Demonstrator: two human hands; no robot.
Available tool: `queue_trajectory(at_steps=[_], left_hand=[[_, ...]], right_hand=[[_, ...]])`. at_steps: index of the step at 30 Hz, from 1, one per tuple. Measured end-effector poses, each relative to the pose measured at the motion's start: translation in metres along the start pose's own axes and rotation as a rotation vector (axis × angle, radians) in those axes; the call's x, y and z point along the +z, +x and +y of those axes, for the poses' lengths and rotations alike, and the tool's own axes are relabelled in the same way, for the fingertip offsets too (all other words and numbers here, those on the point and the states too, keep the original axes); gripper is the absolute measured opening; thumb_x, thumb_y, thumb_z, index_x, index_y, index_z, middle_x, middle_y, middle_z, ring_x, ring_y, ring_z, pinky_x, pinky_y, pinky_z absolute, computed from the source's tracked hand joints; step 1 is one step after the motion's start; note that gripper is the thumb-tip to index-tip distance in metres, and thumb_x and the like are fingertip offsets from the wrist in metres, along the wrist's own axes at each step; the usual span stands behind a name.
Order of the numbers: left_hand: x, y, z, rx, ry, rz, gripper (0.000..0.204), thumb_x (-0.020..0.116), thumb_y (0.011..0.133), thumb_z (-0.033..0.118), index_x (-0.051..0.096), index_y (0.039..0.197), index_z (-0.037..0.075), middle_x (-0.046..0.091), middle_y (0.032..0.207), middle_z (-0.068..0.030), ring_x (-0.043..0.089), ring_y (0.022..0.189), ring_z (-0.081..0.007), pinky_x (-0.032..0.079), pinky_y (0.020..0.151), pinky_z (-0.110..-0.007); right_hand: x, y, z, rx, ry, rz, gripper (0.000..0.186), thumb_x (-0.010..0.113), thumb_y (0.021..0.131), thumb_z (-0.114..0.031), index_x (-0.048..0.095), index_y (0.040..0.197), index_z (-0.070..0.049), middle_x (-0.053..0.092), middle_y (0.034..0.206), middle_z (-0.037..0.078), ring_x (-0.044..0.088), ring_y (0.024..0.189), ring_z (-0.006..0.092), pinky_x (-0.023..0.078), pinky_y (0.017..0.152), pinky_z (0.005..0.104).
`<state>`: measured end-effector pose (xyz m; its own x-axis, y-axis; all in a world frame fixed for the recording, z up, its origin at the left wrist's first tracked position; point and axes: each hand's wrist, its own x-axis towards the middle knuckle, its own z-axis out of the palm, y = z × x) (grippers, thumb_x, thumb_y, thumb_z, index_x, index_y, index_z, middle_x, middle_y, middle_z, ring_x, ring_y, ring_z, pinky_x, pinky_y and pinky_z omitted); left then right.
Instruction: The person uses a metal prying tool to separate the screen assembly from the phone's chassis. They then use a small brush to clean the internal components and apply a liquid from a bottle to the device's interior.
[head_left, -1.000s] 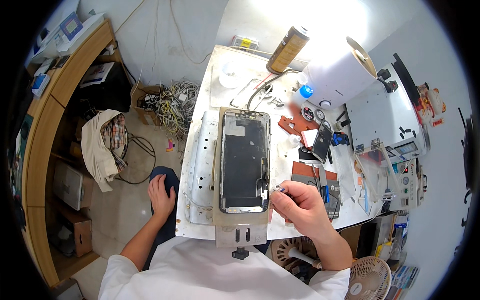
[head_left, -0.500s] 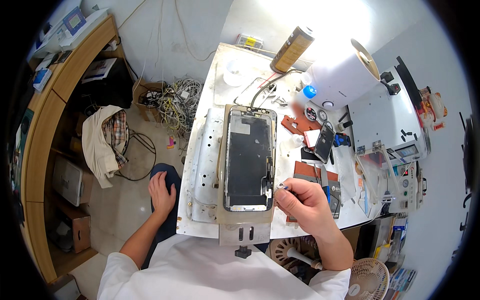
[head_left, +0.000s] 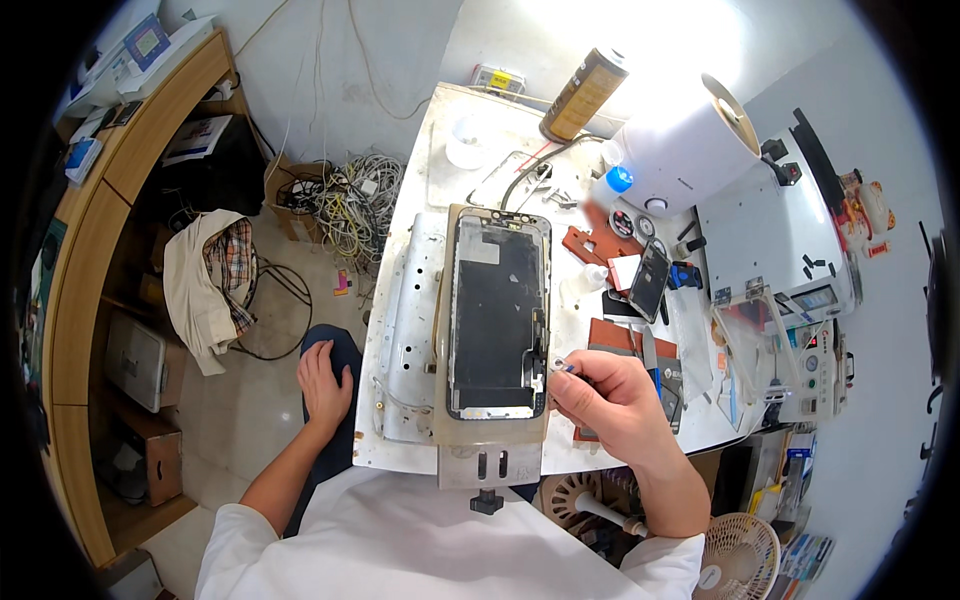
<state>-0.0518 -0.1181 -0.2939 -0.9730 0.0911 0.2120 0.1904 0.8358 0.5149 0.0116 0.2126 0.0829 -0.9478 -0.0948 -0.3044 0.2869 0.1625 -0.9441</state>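
A phone screen assembly (head_left: 495, 310), its black inner side up and a thin flex cable along its right edge, lies on a flat metal holder (head_left: 470, 432) at the table's front. Just off the assembly's lower right edge, my right hand (head_left: 610, 400) pinches a small part with a silvery tip (head_left: 561, 366) and a bit of blue. Fingers cover most of that part, so its kind is unclear. My left hand (head_left: 326, 385) rests on my thigh, fingers loosely extended and holding nothing.
Right of the holder lie a grey and rust-brown mat (head_left: 670, 395) with tools, a phone (head_left: 650, 277) and a small white bottle (head_left: 590, 280). Behind stand a spray can (head_left: 583, 95), a blue-capped bottle (head_left: 613, 183) and a white cylindrical appliance (head_left: 685, 150). A white machine (head_left: 765, 245) stands farther right.
My right hand keeps its pinch and has shifted very slightly, with the silvery tip turned a little upward. My left hand has stayed on my thigh.
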Motion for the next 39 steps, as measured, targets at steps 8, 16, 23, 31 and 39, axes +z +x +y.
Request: queue_trajectory(at_steps=[8,16,23,31,39], left_hand=[[0.0,0.0,-0.001,0.001,-0.007,-0.003,0.059,0.072,0.085,0.013,0.052,0.14,0.001,0.052,0.142,-0.0167,0.044,0.136,-0.0387,0.031,0.117,-0.051],[-0.002,0.0,0.0,0.006,0.002,0.001,0.06,0.072,0.086,0.013,0.052,0.14,0.002,0.052,0.142,-0.0167,0.044,0.135,-0.0387,0.031,0.117,-0.051],[0.0,0.0,-0.003,0.005,0.001,0.003,0.061,0.073,0.085,0.013,0.052,0.141,0.002,0.052,0.141,-0.0164,0.045,0.135,-0.0385,0.031,0.116,-0.051],[-0.003,0.0,0.001,0.001,-0.009,0.003,0.06,0.073,0.085,0.012,0.052,0.14,0.002,0.052,0.141,-0.0167,0.045,0.135,-0.0387,0.032,0.116,-0.051],[-0.001,0.0,-0.001,0.008,-0.001,0.01,0.06,0.073,0.084,0.011,0.052,0.139,0.001,0.052,0.141,-0.0171,0.045,0.134,-0.0391,0.031,0.116,-0.051]], right_hand=[[-0.001,0.0,0.002,0.013,0.035,-0.028,0.024,0.063,0.106,-0.019,0.073,0.097,0.002,0.061,0.073,-0.006,0.046,0.065,0.0009,0.037,0.057,0.0213],[-0.003,-0.001,-0.001,0.036,0.031,-0.046,0.027,0.064,0.106,-0.02,0.074,0.096,0.002,0.066,0.076,-0.003,0.051,0.067,0.0025,0.042,0.059,0.022],[-0.005,-0.003,0.0,0.066,0.043,-0.07,0.028,0.064,0.106,-0.02,0.074,0.095,0.003,0.062,0.073,-0.004,0.048,0.066,0.0019,0.039,0.058,0.0218],[0.0,-0.007,0.002,0.013,0.095,-0.067,0.026,0.063,0.106,-0.018,0.073,0.096,0.004,0.061,0.075,-0.006,0.043,0.067,0.0004,0.033,0.056,0.021],[0.001,-0.011,0.006,-0.006,0.08,-0.078,0.027,0.063,0.106,-0.018,0.073,0.096,0.005,0.06,0.074,-0.006,0.043,0.067,0.0003,0.033,0.056,0.0211]])
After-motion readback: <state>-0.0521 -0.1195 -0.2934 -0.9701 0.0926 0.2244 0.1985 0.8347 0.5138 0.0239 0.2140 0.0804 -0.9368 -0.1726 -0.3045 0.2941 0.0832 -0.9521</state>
